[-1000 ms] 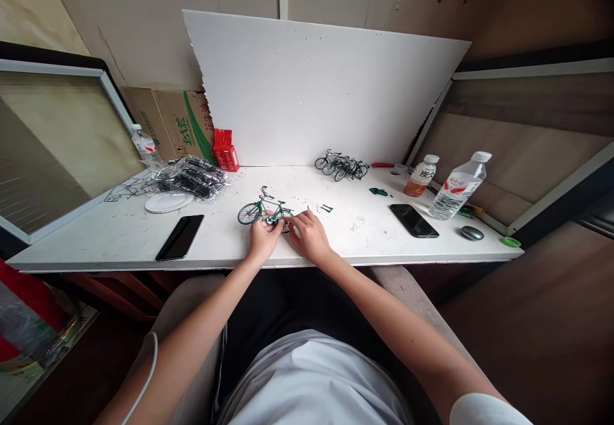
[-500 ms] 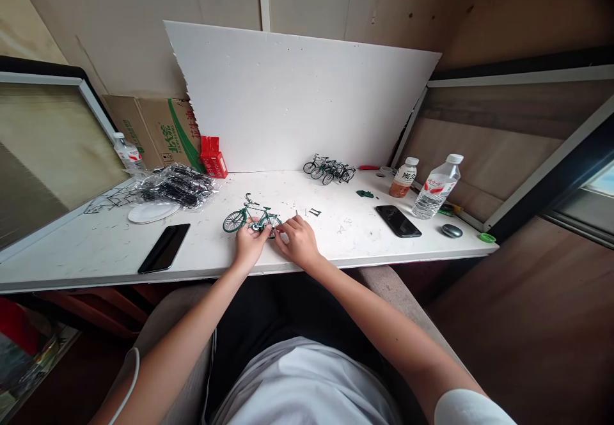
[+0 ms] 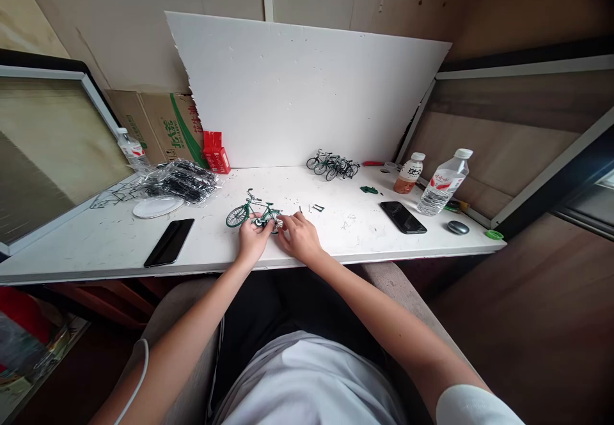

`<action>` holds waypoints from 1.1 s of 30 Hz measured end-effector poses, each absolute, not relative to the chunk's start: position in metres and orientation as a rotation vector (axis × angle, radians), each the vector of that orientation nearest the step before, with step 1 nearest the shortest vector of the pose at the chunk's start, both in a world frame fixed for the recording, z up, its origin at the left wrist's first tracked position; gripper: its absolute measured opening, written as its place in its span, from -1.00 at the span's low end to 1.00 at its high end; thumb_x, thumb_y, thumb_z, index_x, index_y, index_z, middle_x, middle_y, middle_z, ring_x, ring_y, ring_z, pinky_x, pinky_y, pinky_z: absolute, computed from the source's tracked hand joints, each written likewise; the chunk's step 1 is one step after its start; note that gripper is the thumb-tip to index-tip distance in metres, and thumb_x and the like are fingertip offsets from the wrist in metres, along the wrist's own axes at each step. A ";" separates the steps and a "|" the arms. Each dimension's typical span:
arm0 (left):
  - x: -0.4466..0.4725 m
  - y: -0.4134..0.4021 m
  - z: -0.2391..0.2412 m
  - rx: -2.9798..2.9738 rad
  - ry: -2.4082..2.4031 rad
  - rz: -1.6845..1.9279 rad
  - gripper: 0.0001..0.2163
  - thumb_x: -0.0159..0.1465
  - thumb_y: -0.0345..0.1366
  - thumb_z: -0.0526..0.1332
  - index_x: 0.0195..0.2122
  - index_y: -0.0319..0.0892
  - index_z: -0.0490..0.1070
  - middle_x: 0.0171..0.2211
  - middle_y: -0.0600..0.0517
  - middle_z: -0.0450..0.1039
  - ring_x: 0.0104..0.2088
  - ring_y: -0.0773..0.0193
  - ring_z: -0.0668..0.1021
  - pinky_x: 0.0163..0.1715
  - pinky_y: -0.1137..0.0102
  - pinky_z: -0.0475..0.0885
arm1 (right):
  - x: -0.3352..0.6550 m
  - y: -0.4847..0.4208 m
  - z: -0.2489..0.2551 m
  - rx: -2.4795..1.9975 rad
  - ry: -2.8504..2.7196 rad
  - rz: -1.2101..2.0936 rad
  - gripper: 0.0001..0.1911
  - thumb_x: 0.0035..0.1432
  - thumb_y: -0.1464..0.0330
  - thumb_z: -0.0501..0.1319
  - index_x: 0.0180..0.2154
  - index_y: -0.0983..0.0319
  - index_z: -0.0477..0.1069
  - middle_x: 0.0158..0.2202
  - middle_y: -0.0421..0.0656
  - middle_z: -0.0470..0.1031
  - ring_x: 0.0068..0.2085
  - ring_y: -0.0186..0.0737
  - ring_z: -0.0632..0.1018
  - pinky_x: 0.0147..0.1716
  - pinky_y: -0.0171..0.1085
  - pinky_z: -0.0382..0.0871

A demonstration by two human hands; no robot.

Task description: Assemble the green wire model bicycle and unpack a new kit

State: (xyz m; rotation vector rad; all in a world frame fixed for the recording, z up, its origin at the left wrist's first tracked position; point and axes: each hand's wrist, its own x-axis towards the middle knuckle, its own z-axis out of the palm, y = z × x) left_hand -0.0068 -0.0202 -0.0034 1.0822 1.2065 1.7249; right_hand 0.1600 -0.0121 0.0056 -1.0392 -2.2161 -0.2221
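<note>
Lengthwise along front edge of counter (image 3: 412,254): bike (image 3: 258,206), handlebar (image 3: 250,193) leftward | left hand (image 3: 252,239) holds its middle | right hand (image 3: 301,236) at rear wheel (image 3: 277,225), grip unclear

The left hand (image 3: 253,239) pinches with its thumb (image 3: 267,230) on the near side of the grip. Just to the right of that grip, the right hand (image 3: 301,236) curls, its fingertips beside the left thumb. Behind the grip, the left forearm (image 3: 194,323) and right forearm (image 3: 364,300) spread apart toward the body, reaching forward with the wrists near each other.
</note>
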 end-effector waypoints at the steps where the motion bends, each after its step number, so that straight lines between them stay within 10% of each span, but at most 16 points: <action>1: -0.007 -0.020 -0.004 1.082 1.197 1.730 -0.48 0.08 -0.19 0.57 -0.03 -0.17 0.38 -0.28 -0.12 0.70 -0.24 0.02 0.77 -0.14 0.21 0.66 | 0.160 -0.012 0.005 -1.017 -2.217 -0.228 -0.63 0.48 0.39 0.22 0.24 0.25 0.50 -0.15 -0.04 0.68 -0.03 -0.01 0.55 -0.09 -0.13 0.48; 8: -0.006 -0.019 -0.006 1.084 1.195 1.738 -0.48 0.12 -0.18 0.57 -0.01 -0.16 0.37 -0.29 -0.10 0.69 -0.29 0.07 0.77 -0.13 0.19 0.68 | 0.160 -0.014 0.007 -1.077 -2.180 -0.240 -0.77 0.51 0.32 0.19 -0.15 0.22 0.60 -0.27 -0.03 0.63 -0.08 0.01 0.55 0.07 -0.06 0.48; 14: -0.005 -0.020 -0.005 1.103 1.182 1.741 -0.49 0.11 -0.20 0.56 -0.01 -0.18 0.38 -0.22 -0.18 0.71 -0.17 -0.03 0.79 -0.07 0.13 0.70 | 0.160 -0.014 0.007 -1.009 -2.235 -0.219 -0.68 0.48 0.40 0.20 0.19 0.21 0.51 -0.16 -0.05 0.66 -0.01 -0.01 0.54 -0.13 -0.16 0.48; 20: -0.003 -0.023 -0.005 1.150 1.202 1.710 -0.50 0.14 -0.21 0.56 0.01 -0.19 0.39 -0.21 -0.19 0.72 -0.15 -0.04 0.79 -0.02 0.10 0.70 | 0.159 -0.013 0.007 -1.106 -2.167 -0.222 -0.86 0.47 0.36 0.25 -0.21 0.19 0.53 -0.26 -0.05 0.62 -0.10 -0.03 0.54 -0.15 -0.16 0.45; 26: 0.001 -0.024 -0.007 1.234 1.198 1.729 -0.59 0.19 -0.24 0.52 -0.01 -0.19 0.44 -0.16 -0.19 0.72 -0.15 -0.04 0.80 -0.06 0.15 0.71 | 0.161 -0.017 0.010 -1.064 -2.178 -0.200 -0.83 0.48 0.40 0.24 0.05 0.19 0.53 -0.19 -0.07 0.66 -0.07 -0.04 0.55 -0.21 -0.18 0.44; 33: 0.002 -0.024 -0.010 1.275 1.217 1.740 -0.60 0.19 -0.23 0.54 -0.01 -0.18 0.48 -0.18 -0.19 0.72 -0.14 -0.08 0.80 -0.09 0.16 0.71 | 0.161 -0.009 0.002 -1.050 -2.117 -0.264 -0.90 0.47 0.44 0.26 -0.12 0.17 0.55 -0.24 -0.10 0.65 -0.09 -0.07 0.55 -0.28 -0.19 0.38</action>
